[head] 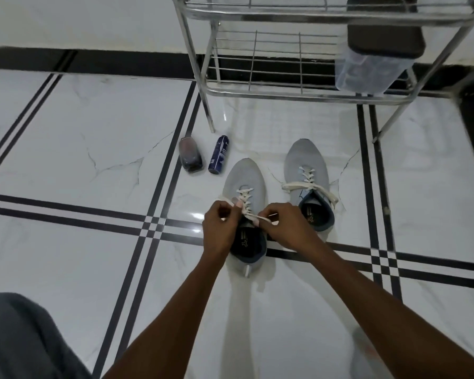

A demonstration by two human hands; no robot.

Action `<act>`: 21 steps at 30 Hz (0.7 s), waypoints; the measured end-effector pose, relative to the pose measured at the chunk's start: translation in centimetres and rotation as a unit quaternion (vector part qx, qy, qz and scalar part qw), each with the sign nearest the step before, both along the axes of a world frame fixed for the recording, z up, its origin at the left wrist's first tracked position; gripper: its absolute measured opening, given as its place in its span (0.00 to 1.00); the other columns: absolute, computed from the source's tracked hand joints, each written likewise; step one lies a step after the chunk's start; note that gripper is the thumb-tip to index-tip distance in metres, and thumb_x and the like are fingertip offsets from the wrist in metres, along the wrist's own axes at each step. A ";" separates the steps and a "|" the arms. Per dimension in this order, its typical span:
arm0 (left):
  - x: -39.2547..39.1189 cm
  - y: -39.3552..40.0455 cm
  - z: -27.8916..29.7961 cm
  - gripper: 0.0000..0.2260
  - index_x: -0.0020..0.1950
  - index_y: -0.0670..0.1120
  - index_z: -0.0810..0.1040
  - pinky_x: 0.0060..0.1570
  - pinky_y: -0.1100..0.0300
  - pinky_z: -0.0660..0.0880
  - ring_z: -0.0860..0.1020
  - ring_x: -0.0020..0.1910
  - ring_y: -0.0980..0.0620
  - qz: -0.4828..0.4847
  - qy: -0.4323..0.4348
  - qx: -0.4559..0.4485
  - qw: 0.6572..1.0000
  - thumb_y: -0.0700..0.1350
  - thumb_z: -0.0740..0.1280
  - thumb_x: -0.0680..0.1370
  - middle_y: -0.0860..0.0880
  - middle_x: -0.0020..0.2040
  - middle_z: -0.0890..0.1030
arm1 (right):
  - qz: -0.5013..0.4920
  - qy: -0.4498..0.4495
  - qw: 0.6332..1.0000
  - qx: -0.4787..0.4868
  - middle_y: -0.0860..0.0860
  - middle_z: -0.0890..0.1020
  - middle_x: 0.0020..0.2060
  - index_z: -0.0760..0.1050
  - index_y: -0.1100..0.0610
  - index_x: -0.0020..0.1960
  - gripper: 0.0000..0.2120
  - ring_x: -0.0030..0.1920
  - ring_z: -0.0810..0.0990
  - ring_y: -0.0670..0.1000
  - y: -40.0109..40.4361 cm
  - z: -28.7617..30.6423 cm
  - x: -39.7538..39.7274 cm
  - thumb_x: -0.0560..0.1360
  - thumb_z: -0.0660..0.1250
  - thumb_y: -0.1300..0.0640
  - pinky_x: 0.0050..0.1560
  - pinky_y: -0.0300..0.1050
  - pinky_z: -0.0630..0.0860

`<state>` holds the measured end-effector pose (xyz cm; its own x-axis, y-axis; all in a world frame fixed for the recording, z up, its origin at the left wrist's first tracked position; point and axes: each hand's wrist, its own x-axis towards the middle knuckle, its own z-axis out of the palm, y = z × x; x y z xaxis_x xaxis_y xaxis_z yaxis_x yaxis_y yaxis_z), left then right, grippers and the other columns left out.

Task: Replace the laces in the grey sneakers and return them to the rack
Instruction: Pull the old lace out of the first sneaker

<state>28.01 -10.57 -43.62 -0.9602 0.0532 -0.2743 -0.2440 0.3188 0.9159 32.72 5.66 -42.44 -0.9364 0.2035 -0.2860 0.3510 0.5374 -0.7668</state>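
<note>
Two grey sneakers stand side by side on the white tiled floor, toes pointing away from me. The left sneaker has a white lace threaded through its eyelets. My left hand pinches one end of that lace at the shoe's left side. My right hand pinches the other end, pulled across the shoe's opening. The right sneaker is laced, and its white lace lies tied in a loose bow with an end trailing to the right.
A metal wire shoe rack stands just behind the sneakers, with a dark-lidded clear container on its right side. A blue spray can and a small dark bottle lie on the floor left of the shoes. My grey-clad knee is at bottom left.
</note>
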 end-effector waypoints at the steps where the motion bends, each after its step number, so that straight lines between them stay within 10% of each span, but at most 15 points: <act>1: 0.1 -0.1 0.0 0.13 0.46 0.43 0.77 0.46 0.60 0.78 0.82 0.42 0.54 -0.001 0.004 0.000 1.000 0.53 0.70 0.81 0.47 0.41 0.84 | -0.004 0.001 1.000 0.003 0.48 0.86 0.41 0.81 0.55 0.45 0.08 0.44 0.84 0.46 -0.2 0.1 0.3 0.76 0.74 0.50 0.45 0.44 0.80; 10: -2.0 -1.9 0.7 0.06 0.57 0.43 0.69 0.36 0.54 0.83 0.86 0.34 0.46 0.302 -0.069 0.086 0.947 0.46 0.60 0.86 0.41 0.47 0.83 | -0.127 0.026 0.991 -0.026 0.59 0.83 0.40 0.72 0.58 0.53 0.06 0.34 0.79 0.52 1.5 2.6 -0.8 0.80 0.60 0.66 0.37 0.46 0.77; 16: -3.8 -6.9 -0.2 0.10 0.61 0.41 0.73 0.34 0.62 0.80 0.86 0.45 0.48 0.394 -0.148 0.156 0.893 0.43 0.55 0.86 0.37 0.62 0.82 | -0.467 0.153 0.859 -0.144 0.51 0.86 0.43 0.72 0.56 0.56 0.11 0.41 0.87 0.50 4.3 5.3 -2.4 0.79 0.57 0.68 0.44 0.48 0.84; 21: -2.5 -5.9 0.4 0.25 0.74 0.38 0.69 0.66 0.45 0.73 0.74 0.69 0.37 0.305 -0.197 -0.119 0.924 0.55 0.56 0.85 0.36 0.70 0.74 | -0.250 0.109 0.959 0.076 0.57 0.74 0.66 0.71 0.57 0.68 0.21 0.67 0.73 0.57 3.9 4.7 -1.1 0.76 0.69 0.64 0.68 0.51 0.72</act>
<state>25.54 -16.44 -43.19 -0.6150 -0.5720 -0.5428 -0.7439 0.1927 0.6399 31.63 9.52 -37.74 -0.7449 0.6667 -0.0266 0.4343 0.4542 -0.7779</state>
